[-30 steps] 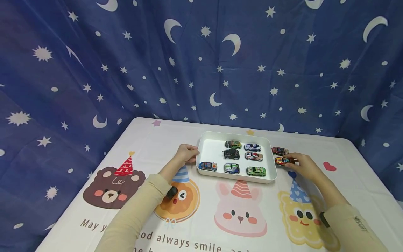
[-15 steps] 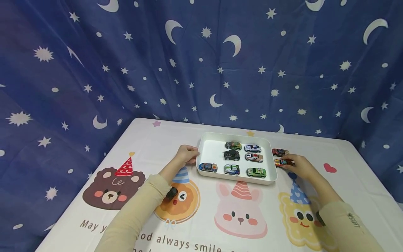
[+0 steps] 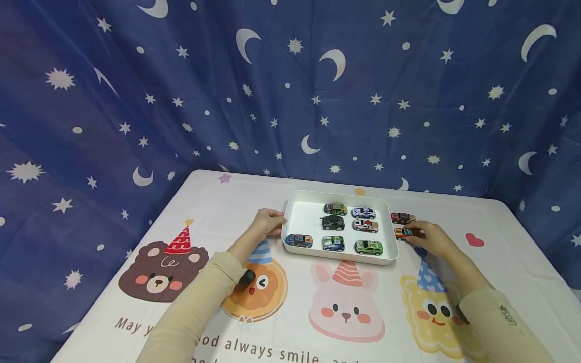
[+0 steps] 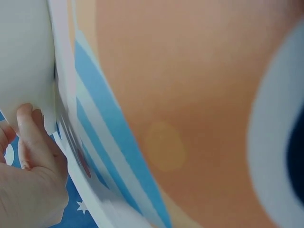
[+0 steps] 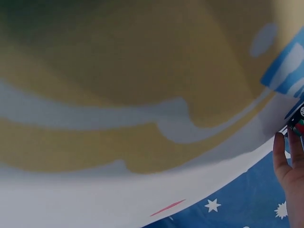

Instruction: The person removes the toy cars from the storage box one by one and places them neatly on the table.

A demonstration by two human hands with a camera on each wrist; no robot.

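Red and yellow cover the near car (image 3: 403, 234), which lies just outside the right wall of the white tray (image 3: 300, 214), at the fingertips of the right hand (image 3: 433, 239). That hand pinches the car's right end, its palm to the right of it; whether car and tray touch, I cannot tell. The right wrist view catches only part of the car, at its edge. Just behind it, beyond the fingers, sits the far car (image 3: 403, 218), red and black. The left hand (image 3: 268, 222) grips the tray's left rim between thumb and fingers. Seven more cars stand inside, among them a black car (image 3: 333, 222) near the middle and a green car (image 3: 368, 247) at the near right.
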